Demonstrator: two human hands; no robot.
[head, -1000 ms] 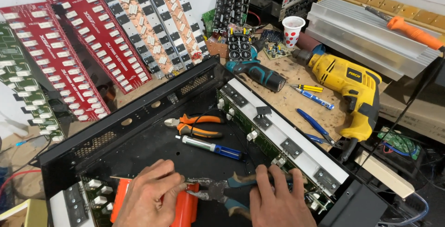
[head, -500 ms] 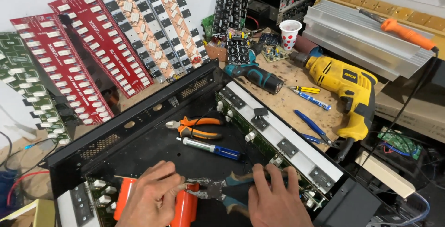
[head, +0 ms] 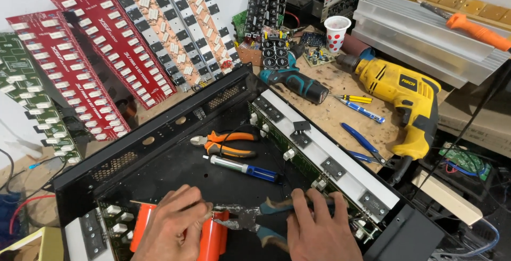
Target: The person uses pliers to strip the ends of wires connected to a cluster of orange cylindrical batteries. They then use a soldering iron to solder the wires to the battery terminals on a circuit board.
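Note:
My left hand (head: 173, 229) rests on two orange cylinders (head: 213, 239) lying inside a black metal chassis (head: 159, 133), fingers pinching at the jaws of grey pliers (head: 239, 219). My right hand (head: 319, 229) is closed on the pliers' teal handles (head: 271, 208). Farther in on the chassis floor lie orange-handled pliers (head: 226, 144) and a blue-and-white pen-like tool (head: 245, 168). A green board with a white strip (head: 319, 157) runs along the chassis's right wall.
Several long red, green and tan circuit boards (head: 96, 58) lean at the back left. On the wooden bench sit a yellow drill (head: 404, 96), a teal driver (head: 298, 82), screwdrivers (head: 356, 101), blue pliers (head: 364, 144), a dotted paper cup (head: 336, 32) and a finned aluminium heatsink (head: 420, 37).
The view has shifted slightly to the left. Both hands stay on the pliers and orange cylinders with only small finger movement.

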